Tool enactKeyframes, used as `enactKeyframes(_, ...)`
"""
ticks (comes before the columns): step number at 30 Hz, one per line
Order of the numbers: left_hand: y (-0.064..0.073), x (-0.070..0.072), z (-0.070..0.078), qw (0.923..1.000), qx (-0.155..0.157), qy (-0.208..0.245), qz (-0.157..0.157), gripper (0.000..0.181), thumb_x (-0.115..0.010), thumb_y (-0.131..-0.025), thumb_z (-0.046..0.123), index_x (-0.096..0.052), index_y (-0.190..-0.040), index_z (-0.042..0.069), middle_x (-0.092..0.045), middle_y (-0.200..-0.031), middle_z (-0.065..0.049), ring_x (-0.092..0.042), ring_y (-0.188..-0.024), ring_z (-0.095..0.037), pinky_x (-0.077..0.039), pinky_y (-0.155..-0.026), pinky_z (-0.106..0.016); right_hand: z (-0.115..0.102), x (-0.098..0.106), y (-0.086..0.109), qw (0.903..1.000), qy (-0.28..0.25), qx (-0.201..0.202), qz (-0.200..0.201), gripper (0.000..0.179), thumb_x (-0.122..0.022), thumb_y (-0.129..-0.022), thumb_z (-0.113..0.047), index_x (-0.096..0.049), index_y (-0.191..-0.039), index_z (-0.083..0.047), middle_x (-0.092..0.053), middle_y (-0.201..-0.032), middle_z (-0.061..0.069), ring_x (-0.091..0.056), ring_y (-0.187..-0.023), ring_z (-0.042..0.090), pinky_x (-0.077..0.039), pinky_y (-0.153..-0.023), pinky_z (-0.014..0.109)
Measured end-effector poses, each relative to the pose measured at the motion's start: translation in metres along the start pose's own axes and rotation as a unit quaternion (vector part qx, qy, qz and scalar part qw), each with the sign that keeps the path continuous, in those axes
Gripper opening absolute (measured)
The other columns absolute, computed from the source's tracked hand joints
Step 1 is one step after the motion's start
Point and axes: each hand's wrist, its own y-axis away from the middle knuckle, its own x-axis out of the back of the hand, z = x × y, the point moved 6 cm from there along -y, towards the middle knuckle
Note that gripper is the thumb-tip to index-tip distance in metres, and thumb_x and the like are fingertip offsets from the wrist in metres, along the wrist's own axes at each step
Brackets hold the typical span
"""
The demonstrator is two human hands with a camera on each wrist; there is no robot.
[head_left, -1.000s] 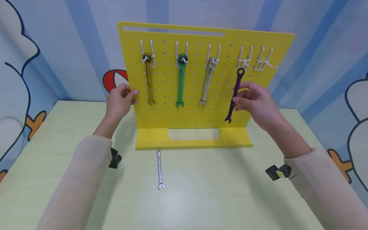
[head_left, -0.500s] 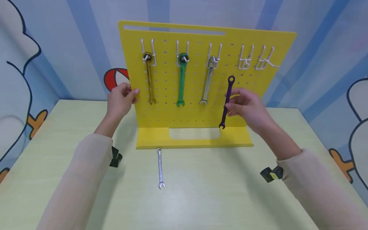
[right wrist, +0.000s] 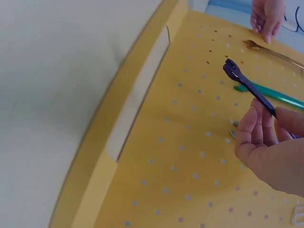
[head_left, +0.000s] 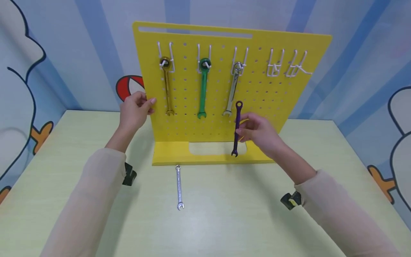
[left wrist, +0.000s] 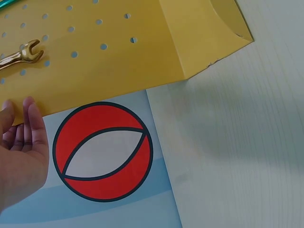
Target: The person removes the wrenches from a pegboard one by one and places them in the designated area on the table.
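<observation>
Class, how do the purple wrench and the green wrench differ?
The purple wrench is held in the right hand, off the yellow board; the green wrench hangs on it. The purple wrench is darker, the green wrench brighter. The purple wrench looks slimmer than the green wrench. Both are roughly upright, open ends down.

"What was listed at left?"
"One left sleeve (head_left: 88,198): pale beige, plain, long and loose. The left hand (head_left: 132,112) was bare."
"And at right?"
"One right sleeve (head_left: 340,214), matching in beige and cut; the right hand (head_left: 260,135) was bare."
"Fittings?"
"One left wrist unit (head_left: 129,174), small, black, angular. One right wrist unit (head_left: 287,201), also black, looked blocky and two-part, and bore a pale yellow patch (head_left: 293,202)."
</observation>
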Motion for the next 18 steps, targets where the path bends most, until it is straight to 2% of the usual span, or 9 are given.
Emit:
enactKeyframes(9, 0.000, -0.001, 0.000, 1.0000, 0.002, 0.003, 0.000, 0.030, -0.056, -0.090, 0.027, -0.054, -0.105, 0.001, -0.055, -0.091, -0.009, -0.061, -0.081, -0.018, -0.053, -0.073, -0.022, 0.024, -0.032, 0.001, 0.9990, -0.008, -0.026, -0.036, 0.023, -0.054, -0.088, 0.006, -0.051, -0.110, 0.003, -0.057, -0.088, 0.015, -0.060, -0.075, 0.024, -0.053, -0.076, 0.042)
enactKeyframes(18, 0.000, 0.000, 0.001, 1.0000, 0.001, 0.003, 0.004, 0.029, -0.056, -0.090, 0.026, -0.055, -0.106, 0.001, -0.056, -0.090, -0.009, -0.061, -0.079, -0.017, -0.052, -0.070, -0.020, 0.044, -0.063, 0.004, 0.9948, -0.046, -0.039, -0.082, 0.021, -0.053, -0.087, 0.010, -0.048, -0.107, 0.009, -0.058, -0.081, 0.012, -0.059, -0.069, 0.021, -0.053, -0.074, 0.043)
